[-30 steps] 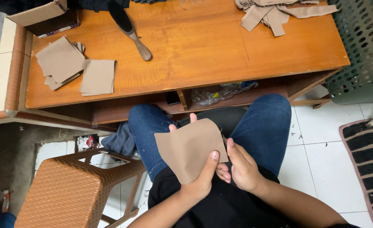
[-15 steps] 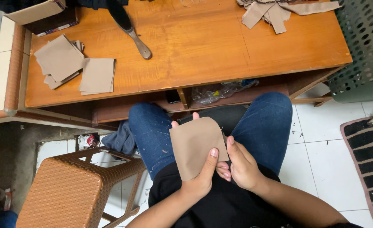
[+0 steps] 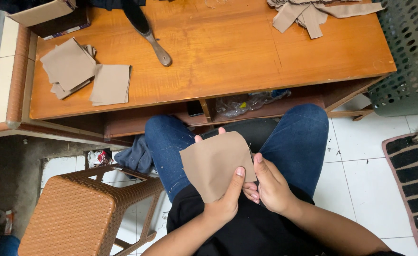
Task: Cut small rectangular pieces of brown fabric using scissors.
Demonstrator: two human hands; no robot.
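Observation:
I sit with my knees under a wooden table (image 3: pixel 247 61). Over my lap I hold a tan fabric piece (image 3: pixel 213 163), roughly square with a curved lower corner. My left hand (image 3: pixel 225 201) grips its lower edge, thumb on top and fingertips showing past the far edge. My right hand (image 3: pixel 268 187) pinches the piece's right edge, thumb pressed against the cloth. On the table's left lies a stack of tan fabric squares (image 3: pixel 83 76). More tan fabric strips (image 3: pixel 308 12) lie at the table's far right.
A dark-handled tool (image 3: pixel 149 35) rests on the table near a cardboard box (image 3: pixel 40 12). A brown woven stool (image 3: pixel 83 213) stands to my left. A green perforated basket (image 3: pixel 410 57) stands at the right, with a striped rug (image 3: pixel 415 180) below it. A shelf under the table holds plastic wrap (image 3: pixel 247 102).
The fabric piece has been turned and drawn slightly narrower between my hands; my right thumb now presses its right edge. Both hands stay over my lap.

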